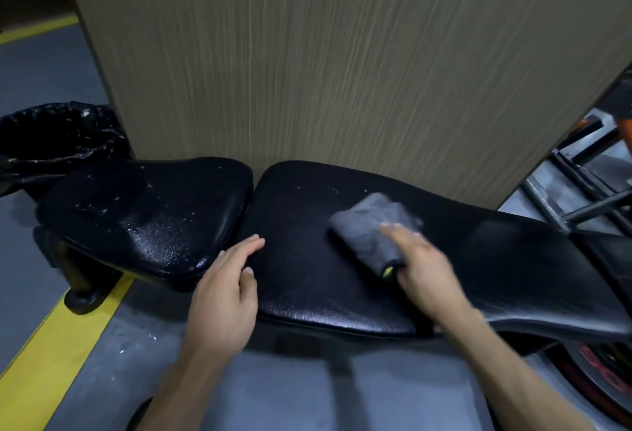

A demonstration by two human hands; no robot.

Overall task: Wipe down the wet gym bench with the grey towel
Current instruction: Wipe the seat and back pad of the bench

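Observation:
A black padded gym bench runs left to right in front of me. Its short seat pad (150, 211) on the left carries many water drops. The long back pad (496, 259) on the right looks mostly dull, with a few drops near its far edge. A folded grey towel (366, 225) lies on the long pad. My right hand (424, 266) presses on the towel's near right side, blurred by motion. My left hand (229, 290) rests flat with fingers apart on the near left edge of the long pad, holding nothing.
A wood-grain panel (342, 54) stands right behind the bench. A bin with a black liner (58, 136) sits at the far left. Metal frame bars (581, 198) and a weight plate (602, 376) are at the right. A yellow floor stripe (58, 345) runs under the bench's left foot.

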